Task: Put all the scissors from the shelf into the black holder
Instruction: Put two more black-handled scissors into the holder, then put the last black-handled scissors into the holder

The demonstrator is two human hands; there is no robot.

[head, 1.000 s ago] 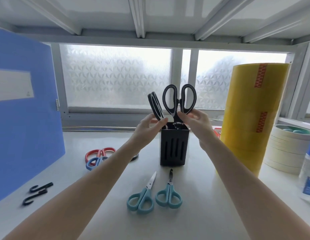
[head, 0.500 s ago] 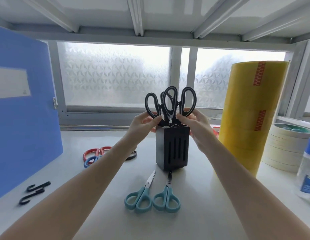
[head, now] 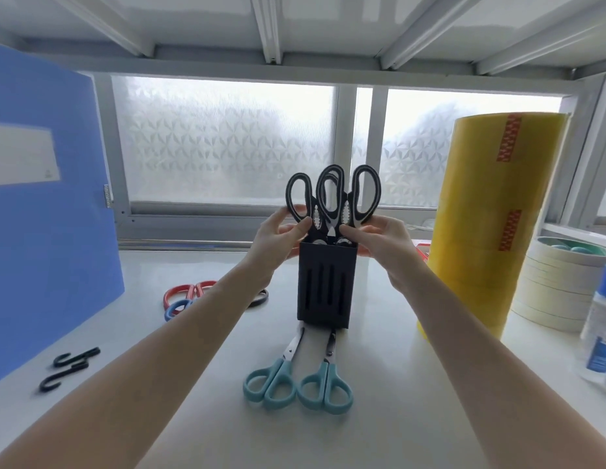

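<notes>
A pale shelf surface [head: 396, 418] is sitting under white metal beams, w/ a frosted patterned window [head: 223, 143] glowing at the back. A blue folder [head: 47, 211] is standing upright at the left edge; two black S-hooks [head: 69, 367] are lying in front of it. On the right a tall stack of yellow tape rolls [head: 491, 218] is standing, w/ a lower stack of cream masking tape [head: 559, 289] beside it and a clear bottle w/ blue cap [head: 601, 323] at the far edge.

The black holder [head: 325, 286] is standing upright mid-shelf, slotted front facing this way. Two black-handled scissors [head: 332, 198] are sitting in it blades down, handle loops overlapping above the rim. The left hand [head: 278, 238] is pinching the left pair's handle near the rim; the right hand [head: 379, 242] is pinching the right pair's handle, fingers curled by the holder's top edge.

Not in the holder: two teal-handled scissors [head: 298, 384] are lying flat just in front of it, tips pointing at its base; red-handled scissors [head: 183, 291] and blue-handled scissors [head: 176, 308] are lying to the left, partly behind the left forearm.
</notes>
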